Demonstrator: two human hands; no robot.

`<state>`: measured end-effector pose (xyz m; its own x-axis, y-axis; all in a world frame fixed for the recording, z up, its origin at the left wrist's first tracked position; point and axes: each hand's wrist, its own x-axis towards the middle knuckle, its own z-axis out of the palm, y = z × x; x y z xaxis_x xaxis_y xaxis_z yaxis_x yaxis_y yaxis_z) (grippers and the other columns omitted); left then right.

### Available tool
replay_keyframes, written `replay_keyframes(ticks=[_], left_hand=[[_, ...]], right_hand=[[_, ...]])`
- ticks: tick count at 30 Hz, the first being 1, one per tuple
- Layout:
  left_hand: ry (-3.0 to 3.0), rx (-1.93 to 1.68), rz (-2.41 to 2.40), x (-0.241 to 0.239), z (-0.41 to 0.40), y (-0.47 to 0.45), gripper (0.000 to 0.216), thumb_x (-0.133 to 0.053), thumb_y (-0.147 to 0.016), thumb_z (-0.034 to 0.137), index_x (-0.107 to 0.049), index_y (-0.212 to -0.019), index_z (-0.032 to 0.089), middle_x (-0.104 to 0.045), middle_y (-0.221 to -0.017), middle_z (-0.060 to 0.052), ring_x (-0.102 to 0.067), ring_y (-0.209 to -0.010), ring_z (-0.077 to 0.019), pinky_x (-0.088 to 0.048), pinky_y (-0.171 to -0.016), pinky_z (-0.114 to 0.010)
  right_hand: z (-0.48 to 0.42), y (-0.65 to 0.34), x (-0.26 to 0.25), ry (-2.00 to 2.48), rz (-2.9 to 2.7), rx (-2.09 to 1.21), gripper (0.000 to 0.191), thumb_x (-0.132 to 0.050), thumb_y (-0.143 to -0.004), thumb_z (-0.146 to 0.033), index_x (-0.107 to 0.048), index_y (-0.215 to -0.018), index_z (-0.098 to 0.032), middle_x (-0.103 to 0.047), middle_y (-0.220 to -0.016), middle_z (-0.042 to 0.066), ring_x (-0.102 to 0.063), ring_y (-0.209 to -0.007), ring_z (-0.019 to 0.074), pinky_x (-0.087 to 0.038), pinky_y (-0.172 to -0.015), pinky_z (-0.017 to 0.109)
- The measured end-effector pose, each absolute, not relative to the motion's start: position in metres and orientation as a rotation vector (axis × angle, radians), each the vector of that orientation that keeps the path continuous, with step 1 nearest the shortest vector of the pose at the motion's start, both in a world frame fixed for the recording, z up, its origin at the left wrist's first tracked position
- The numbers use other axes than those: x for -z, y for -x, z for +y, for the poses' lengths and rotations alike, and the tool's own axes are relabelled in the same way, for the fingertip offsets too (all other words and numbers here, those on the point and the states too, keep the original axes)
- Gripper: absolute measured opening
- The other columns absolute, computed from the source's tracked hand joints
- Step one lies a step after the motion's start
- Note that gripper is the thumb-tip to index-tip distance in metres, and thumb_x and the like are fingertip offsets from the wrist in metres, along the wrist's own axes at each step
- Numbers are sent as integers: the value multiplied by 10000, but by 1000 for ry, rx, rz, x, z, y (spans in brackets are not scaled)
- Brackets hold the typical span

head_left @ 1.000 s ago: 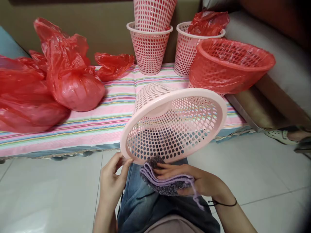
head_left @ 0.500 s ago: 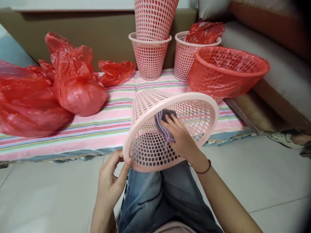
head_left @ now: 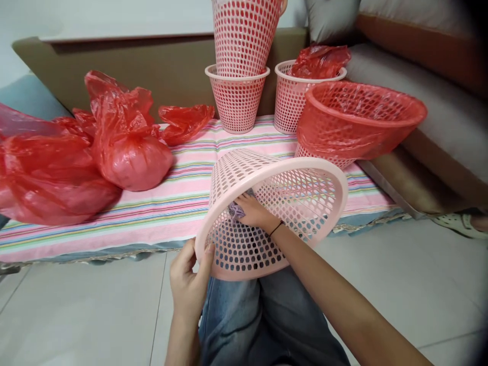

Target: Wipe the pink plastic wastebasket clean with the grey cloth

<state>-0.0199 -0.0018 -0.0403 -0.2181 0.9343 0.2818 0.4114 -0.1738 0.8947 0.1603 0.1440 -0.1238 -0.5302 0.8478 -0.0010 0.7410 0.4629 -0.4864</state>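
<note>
A pink perforated plastic wastebasket [head_left: 244,175] lies tilted over my knees, its mouth facing me. My left hand [head_left: 190,277] pinches the rim at its lower left, thumb on the inside edge. Deep inside the basket, my right hand [head_left: 253,211] presses a purple-grey cloth [head_left: 236,211] against the left inner wall. Part of the cloth is hidden under the fingers, and the basket's bottom cannot be made out.
On the striped cover [head_left: 183,203] stand stacked pink baskets [head_left: 238,101], a basket with a crumpled red bag [head_left: 293,96] and a red-lined basket [head_left: 354,122]. Filled red plastic bags [head_left: 133,157] sit at left. Grey-brown cushions [head_left: 430,91] rise at right.
My right hand has pushed deeper into the basket with the cloth, toward its left wall. The left hand keeps its grip on the rim. The whole view has shifted slightly.
</note>
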Motion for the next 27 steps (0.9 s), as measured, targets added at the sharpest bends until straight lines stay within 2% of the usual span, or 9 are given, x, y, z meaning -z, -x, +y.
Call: replay_keyframes(ticks=[4,9,17,22,25,27], left_hand=[[-1268,-1700,1802,47,5,-4,354,-655,-806,327,-460,-548,184,-362,-516,65,-333,-507,-78,-300,-476,-209],[-1117,-1936,1885,49,5,-28,434,-685,-778,277,-364,-500,183,-297,-496,76,-268,-498,-65,-249,-468,-217],[-1170,-1915,1922,46,5,-29,430,-666,-779,281,-351,-501,190,-304,-498,73,-282,-506,-65,-264,-474,-218],[-1245,-1970,1912,43,11,-22,384,-684,-757,278,-405,-511,186,-346,-493,78,-310,-492,-59,-283,-477,-217],[-1316,-1933,1876,36,12,-14,380,-689,-752,257,-408,-508,184,-329,-490,80,-296,-491,-56,-275,-480,-217],[-1387,-1858,1857,27,11,-9,391,-686,-753,256,-392,-504,186,-315,-490,80,-286,-493,-57,-263,-476,-217]], right_hand=[[148,-159,129,1425,-2488,-692,622,-609,-847,-261,-453,-1413,-59,-408,-1494,217,-331,-1388,366,-250,-1142,523],[143,-162,123,1430,-2504,-759,443,-503,-925,-273,-558,-1349,-156,-459,-1485,125,-375,-1380,318,-289,-1145,497],[68,-181,97,1342,-2449,-945,557,-508,-879,-182,-466,-1435,-189,-373,-1543,95,-258,-1460,292,-210,-1197,511],[1,-191,78,1319,-2302,-1152,672,-566,-765,-71,-487,-1420,-203,-361,-1541,101,-225,-1469,303,-153,-1199,568],[-28,-198,63,1260,-2197,-1296,614,-581,-819,-120,-499,-1408,-269,-370,-1540,53,-208,-1476,283,-153,-1200,575],[-38,-205,50,1158,-2065,-1480,550,-617,-848,-186,-530,-1379,-299,-421,-1511,34,-271,-1457,265,-197,-1200,544]])
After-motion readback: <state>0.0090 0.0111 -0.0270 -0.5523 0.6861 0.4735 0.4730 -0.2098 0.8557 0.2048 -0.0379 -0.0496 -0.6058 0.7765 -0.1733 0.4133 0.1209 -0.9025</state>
